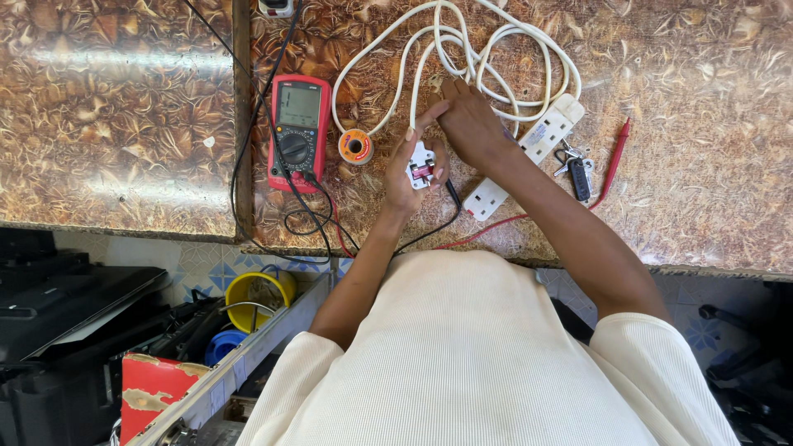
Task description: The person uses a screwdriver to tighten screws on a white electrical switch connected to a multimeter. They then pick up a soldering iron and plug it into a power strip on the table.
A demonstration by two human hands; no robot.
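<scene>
Near the desk's [702, 182] front edge, the left hand [410, 169] grips an opened white plug [421, 165], fingers curled round it. The right hand [469, 124] pinches something at the white cable [496, 58]; a red multimeter [297, 132] lies nearby.

Held in the left hand [410, 169]: an opened white plug [421, 165], roughly square, back cover off, insides facing up, a red cartridge-like part lying across its middle (finer detail too small to make out). Raised slightly above the brown patterned worktop, just right of a small solder reel. Fingers curled around its lower and left edges, forefinger stretched up past its top. Touched from above by the right hand [469, 124], fingertips gathered near the plug's upper edge, just where the white cord [462, 49] comes in. Cord looped in loose coils behind.
</scene>
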